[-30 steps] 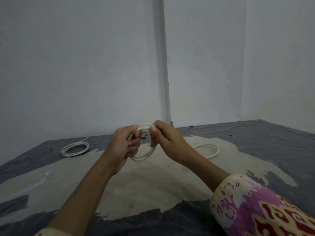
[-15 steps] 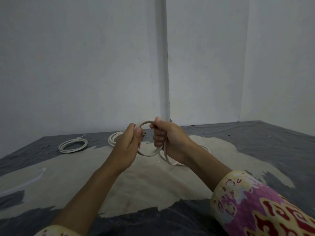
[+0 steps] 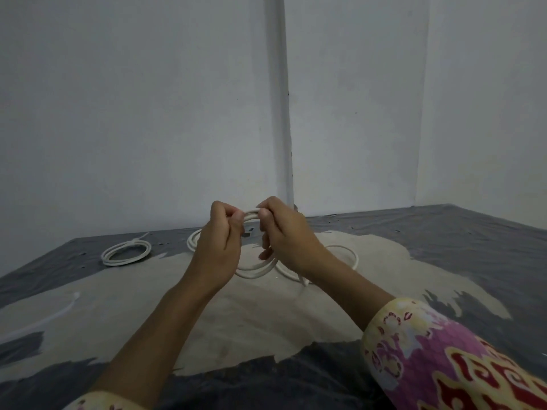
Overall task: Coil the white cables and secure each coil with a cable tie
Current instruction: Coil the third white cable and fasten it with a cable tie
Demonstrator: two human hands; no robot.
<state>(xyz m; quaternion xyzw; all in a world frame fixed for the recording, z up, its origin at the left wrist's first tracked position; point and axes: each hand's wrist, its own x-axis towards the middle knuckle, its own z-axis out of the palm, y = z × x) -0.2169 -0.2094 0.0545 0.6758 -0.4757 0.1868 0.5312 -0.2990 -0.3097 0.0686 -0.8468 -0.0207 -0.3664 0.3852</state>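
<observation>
Both hands hold a coil of white cable (image 3: 257,269) up above the floor sheet. My left hand (image 3: 219,247) pinches the top of the coil with thumb and fingers. My right hand (image 3: 282,238) grips the same top section right beside it. The loose remainder of this cable (image 3: 352,255) loops on the sheet behind my right wrist. A tied white coil (image 3: 125,253) with its cable tie tail sticking up lies at the left. Another white coil (image 3: 192,241) shows partly behind my left hand.
A grey plastic sheet (image 3: 444,247) with a large worn beige patch covers the floor. A loose white cable tie (image 3: 63,307) lies at the near left. White walls with a vertical conduit (image 3: 282,113) stand close behind.
The hands have come closer together at the top of the coil, and the coil now hangs larger below them. The view shifted slightly.
</observation>
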